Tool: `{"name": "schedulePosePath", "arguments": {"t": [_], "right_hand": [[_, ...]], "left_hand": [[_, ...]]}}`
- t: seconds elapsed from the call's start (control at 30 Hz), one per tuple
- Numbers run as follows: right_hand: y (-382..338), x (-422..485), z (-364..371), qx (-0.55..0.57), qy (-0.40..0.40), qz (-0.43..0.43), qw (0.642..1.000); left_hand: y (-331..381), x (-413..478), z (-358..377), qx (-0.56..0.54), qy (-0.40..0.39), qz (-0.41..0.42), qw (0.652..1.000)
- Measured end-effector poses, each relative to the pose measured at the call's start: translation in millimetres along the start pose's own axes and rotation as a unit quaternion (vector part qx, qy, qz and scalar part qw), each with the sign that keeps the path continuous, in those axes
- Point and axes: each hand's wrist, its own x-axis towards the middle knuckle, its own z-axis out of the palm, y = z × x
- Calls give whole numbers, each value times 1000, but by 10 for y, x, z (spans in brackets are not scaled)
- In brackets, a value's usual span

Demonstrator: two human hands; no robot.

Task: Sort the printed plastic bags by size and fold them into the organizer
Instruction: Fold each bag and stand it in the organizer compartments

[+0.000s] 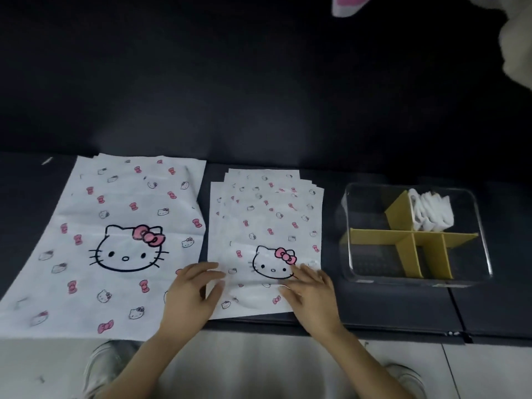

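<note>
Lower centre of frame: left hand point(193, 292) and right hand point(309, 289) are laid flat, fingers spread, gripping nothing, on the small-bag stack point(266, 226); its near edge is best pinned, then folded squarely; organizer point(414, 234) at right.

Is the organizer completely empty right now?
No, folded white bags already sit in the far right compartment of the clear organizer; the other compartments look empty.

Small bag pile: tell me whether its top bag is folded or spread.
Spread. The top bag lies flat and full length on the small pile, cat face showing, with the left hand and right hand resting on its near end.
</note>
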Motion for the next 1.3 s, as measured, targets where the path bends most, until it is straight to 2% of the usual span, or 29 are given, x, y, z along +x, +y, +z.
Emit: {"name": "schedulePosePath", "arguments": {"t": [0.07,0.13,0.2,0.23,0.33,0.4,0.47,0.5,0.6,0.63,0.67,0.77,0.8,0.87,0.93,1.0,1.13,1.3], "right_hand": [[-41,-71,-90,133,-43,25,990],[-48,-85,-244,271,-146,99,946],[-62,-70,-354,336,-203,144,908],[-69,-44,-411,353,-220,159,895],[-54,89,-518,375,-276,213,859],[-57,164,-546,364,-309,226,849],[-83,212,-572,370,-298,244,845],[-88,226,-571,397,-280,269,832],[33,257,-496,524,-216,361,741],[45,259,-492,549,-206,374,719],[73,252,-464,554,-196,378,715],[102,267,-374,531,-120,358,759],[116,285,-322,511,-78,340,786],[140,344,-230,399,-5,305,865],[120,440,-170,298,44,273,914],[72,542,-174,270,65,247,928],[73,736,-108,203,53,229,951],[112,848,-92,151,30,222,963]], "left_hand": [[69,4,-70,-82,-18,-43,996],[72,-20,-112,-188,-87,-75,975],[64,-52,-156,-289,-135,-109,941],[68,-61,-177,-306,-147,-128,932],[92,-64,-152,-233,-174,-137,947],[87,-29,-66,-191,-175,-116,959],[59,10,55,-164,-145,-128,967],[55,34,109,-148,-122,-149,970],[76,126,225,-91,-74,-214,970],[92,159,249,-79,-67,-223,969],[111,196,272,-70,-61,-228,969],[136,294,337,-55,-42,-238,969],[141,313,350,-49,-36,-239,969],[144,335,364,-44,-29,-244,968],[137,349,375,-40,-31,-241,969],[138,364,375,-20,-37,-229,973],[161,419,358,23,-38,-221,974],[156,441,341,26,-121,-240,963]]}}
